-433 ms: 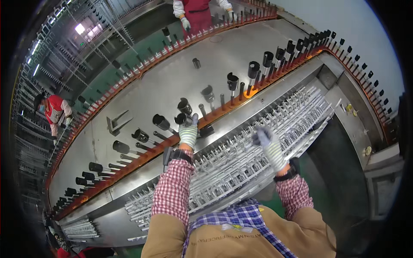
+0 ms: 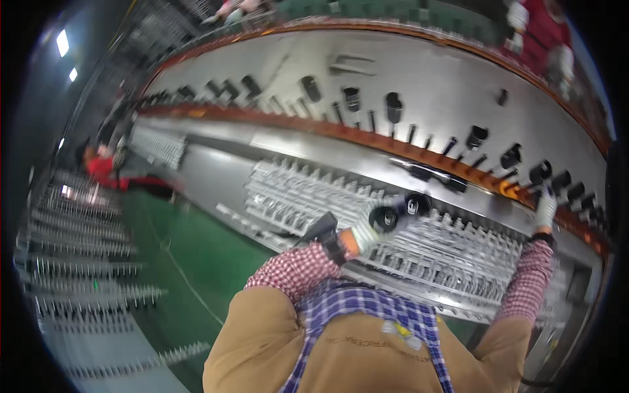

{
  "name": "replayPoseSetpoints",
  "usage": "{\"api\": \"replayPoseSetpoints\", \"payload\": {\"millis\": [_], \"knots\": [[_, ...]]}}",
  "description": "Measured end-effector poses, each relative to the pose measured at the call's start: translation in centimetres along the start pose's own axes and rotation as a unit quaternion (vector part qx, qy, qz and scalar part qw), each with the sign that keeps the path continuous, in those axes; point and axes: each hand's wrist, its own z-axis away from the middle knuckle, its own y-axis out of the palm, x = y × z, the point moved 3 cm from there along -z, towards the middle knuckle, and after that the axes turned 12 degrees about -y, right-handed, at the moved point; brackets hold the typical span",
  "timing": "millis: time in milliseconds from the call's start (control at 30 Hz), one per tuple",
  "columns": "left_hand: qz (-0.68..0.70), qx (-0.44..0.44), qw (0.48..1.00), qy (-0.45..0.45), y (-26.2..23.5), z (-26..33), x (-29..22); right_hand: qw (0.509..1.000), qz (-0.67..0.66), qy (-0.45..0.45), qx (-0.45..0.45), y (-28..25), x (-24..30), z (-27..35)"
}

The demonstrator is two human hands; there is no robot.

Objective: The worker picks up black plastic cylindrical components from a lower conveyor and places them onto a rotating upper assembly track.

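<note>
My left hand (image 2: 365, 237), in a striped glove, is closed on black cylindrical cups. Two of them show, one black cup (image 2: 385, 217) by the fingers and another black cup (image 2: 415, 204) just beyond it, both above the metal racks (image 2: 458, 252). Far to the right, my gloved right hand (image 2: 546, 209) is stretched out to the orange-brown conveyor edge (image 2: 367, 135). Its fingertips are at the lower end of an upright black cup (image 2: 541, 172) on a post. Blur hides whether they grip it.
More black cups (image 2: 394, 107) and bare dark posts (image 2: 411, 134) line the conveyor edge. A bracket-shaped metal piece (image 2: 352, 65) and a loose black cup (image 2: 502, 97) lie on the steel table (image 2: 452, 85). People in red (image 2: 537, 33) (image 2: 108, 170) stand beyond it and at left.
The view has swung round. My left hand has come back from the conveyor edge to over the racks with black cups in it. My right hand has gone from above the racks to the conveyor edge.
</note>
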Motion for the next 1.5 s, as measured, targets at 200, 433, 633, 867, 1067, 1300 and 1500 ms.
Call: {"api": "replayPoseSetpoints", "payload": {"millis": [200,433,633,867,1067,1300,1500], "knots": [[0.373,-0.295,0.865,-0.157,-14.4,16.0,1.8,0.975,-0.144,0.010,-0.170,11.7,21.9,1.3],[0.077,-0.615,0.777,-0.112,-27.9,25.3,9.8,0.946,-0.190,0.171,0.200,28.3,34.2,25.0],[-0.081,-0.544,0.794,-0.259,-30.7,22.4,15.7,0.863,-0.314,0.229,0.324,36.2,43.2,31.1],[0.229,-0.447,0.848,-0.170,-29.1,23.5,9.1,0.891,-0.325,0.217,0.230,39.4,43.4,29.8],[-0.206,-0.310,0.922,-0.106,-27.7,18.4,10.3,0.901,-0.292,0.204,0.249,40.3,45.0,29.4],[-0.089,-0.286,0.920,-0.251,-26.9,15.5,7.7,0.924,-0.128,0.039,0.359,46.5,45.4,30.6],[0.135,-0.269,0.922,-0.243,-21.8,14.2,14.1,0.893,0.103,-0.095,0.428,46.4,39.7,32.7]]}}
